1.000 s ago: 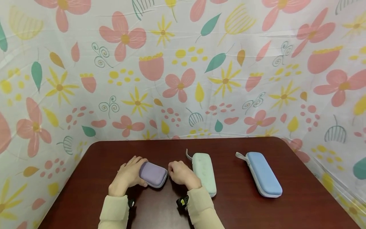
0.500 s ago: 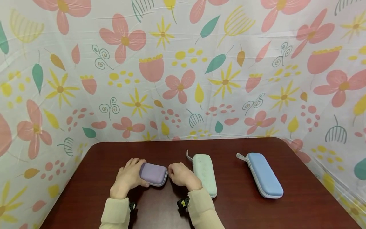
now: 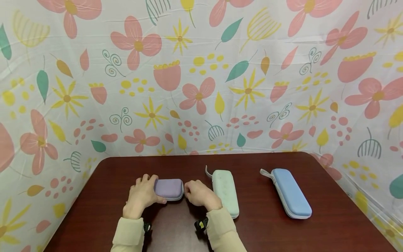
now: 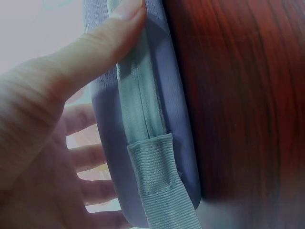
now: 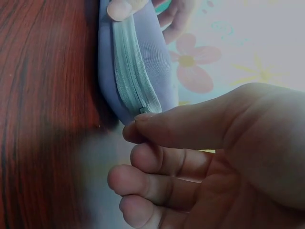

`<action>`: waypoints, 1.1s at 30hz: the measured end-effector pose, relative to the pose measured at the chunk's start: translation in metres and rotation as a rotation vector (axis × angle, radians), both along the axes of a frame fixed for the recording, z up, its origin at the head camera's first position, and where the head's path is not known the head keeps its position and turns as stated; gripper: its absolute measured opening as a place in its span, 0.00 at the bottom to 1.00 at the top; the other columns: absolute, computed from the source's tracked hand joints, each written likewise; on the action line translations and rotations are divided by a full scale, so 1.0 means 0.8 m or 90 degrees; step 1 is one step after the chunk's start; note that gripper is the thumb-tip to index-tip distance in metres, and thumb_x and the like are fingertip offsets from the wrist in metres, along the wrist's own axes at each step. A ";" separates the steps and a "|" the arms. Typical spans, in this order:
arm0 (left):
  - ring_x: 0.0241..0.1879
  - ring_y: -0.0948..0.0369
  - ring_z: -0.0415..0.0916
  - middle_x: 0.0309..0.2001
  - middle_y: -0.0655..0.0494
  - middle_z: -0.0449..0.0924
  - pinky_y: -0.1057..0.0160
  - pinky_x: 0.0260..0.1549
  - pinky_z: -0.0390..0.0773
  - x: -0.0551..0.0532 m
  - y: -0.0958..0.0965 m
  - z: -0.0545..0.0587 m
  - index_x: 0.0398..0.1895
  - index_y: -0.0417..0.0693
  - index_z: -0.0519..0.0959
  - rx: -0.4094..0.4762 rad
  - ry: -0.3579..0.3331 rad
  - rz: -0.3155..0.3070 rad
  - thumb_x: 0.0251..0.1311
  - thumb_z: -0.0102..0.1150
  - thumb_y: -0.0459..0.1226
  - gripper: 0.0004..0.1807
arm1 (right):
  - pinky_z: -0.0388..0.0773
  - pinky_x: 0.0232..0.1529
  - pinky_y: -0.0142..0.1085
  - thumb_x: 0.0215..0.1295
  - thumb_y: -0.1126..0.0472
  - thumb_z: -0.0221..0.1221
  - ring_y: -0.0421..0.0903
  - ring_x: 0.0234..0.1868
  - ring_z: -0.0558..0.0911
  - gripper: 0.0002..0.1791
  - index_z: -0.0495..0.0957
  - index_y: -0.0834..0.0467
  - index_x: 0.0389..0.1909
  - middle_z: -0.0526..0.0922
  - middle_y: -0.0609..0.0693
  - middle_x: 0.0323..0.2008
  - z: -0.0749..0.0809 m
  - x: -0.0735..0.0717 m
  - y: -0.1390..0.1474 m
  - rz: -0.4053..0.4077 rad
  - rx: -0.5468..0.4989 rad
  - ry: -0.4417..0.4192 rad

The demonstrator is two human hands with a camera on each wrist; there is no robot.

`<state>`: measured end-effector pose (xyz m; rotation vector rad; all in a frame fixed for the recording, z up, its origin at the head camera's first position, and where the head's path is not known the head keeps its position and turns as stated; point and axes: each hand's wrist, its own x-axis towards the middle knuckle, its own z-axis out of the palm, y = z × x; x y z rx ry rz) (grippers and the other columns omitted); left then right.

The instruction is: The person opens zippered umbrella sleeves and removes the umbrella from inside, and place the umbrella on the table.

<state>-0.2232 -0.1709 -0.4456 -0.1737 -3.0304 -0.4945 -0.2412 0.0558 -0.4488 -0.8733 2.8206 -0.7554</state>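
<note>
A purple zippered case (image 3: 169, 188) with a pale grey-green zipper (image 5: 126, 67) lies on the dark wood table in the head view. My left hand (image 3: 142, 193) grips its left end, with the thumb pressed along the zipper side and the fingers behind. A woven fabric strap (image 4: 164, 191) hangs from that end in the left wrist view. At the case's other end, my right hand (image 3: 199, 193) pinches the zipper pull between thumb and forefinger, which mostly hide it. The other fingers of that hand are curled. The zipper's teeth look closed along the stretch between both hands.
A mint green case (image 3: 226, 192) with a wrist strap lies just right of my right hand. Farther right is a blue case (image 3: 291, 192), also strapped. Behind the table (image 3: 252, 238) hangs a flower-patterned cloth (image 3: 201, 87).
The purple case has turned from slanting down at its right end to nearly level. My left hand has turned slightly with it, while my right hand stays almost in place.
</note>
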 end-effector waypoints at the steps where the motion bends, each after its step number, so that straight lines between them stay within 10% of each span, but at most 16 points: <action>1: 0.50 0.39 0.67 0.51 0.41 0.71 0.38 0.42 0.70 0.000 0.000 0.000 0.59 0.45 0.74 -0.001 0.002 0.001 0.29 0.83 0.55 0.50 | 0.69 0.27 0.30 0.61 0.71 0.57 0.38 0.21 0.69 0.14 0.74 0.54 0.19 0.71 0.41 0.18 0.000 0.000 0.000 0.001 0.001 0.001; 33: 0.38 0.40 0.69 0.39 0.36 0.70 0.40 0.36 0.71 0.002 0.017 0.001 0.53 0.37 0.76 -0.065 -0.014 0.083 0.30 0.73 0.69 0.53 | 0.70 0.28 0.31 0.62 0.69 0.58 0.38 0.24 0.72 0.12 0.76 0.52 0.20 0.73 0.40 0.19 0.002 0.000 -0.009 -0.005 0.022 0.009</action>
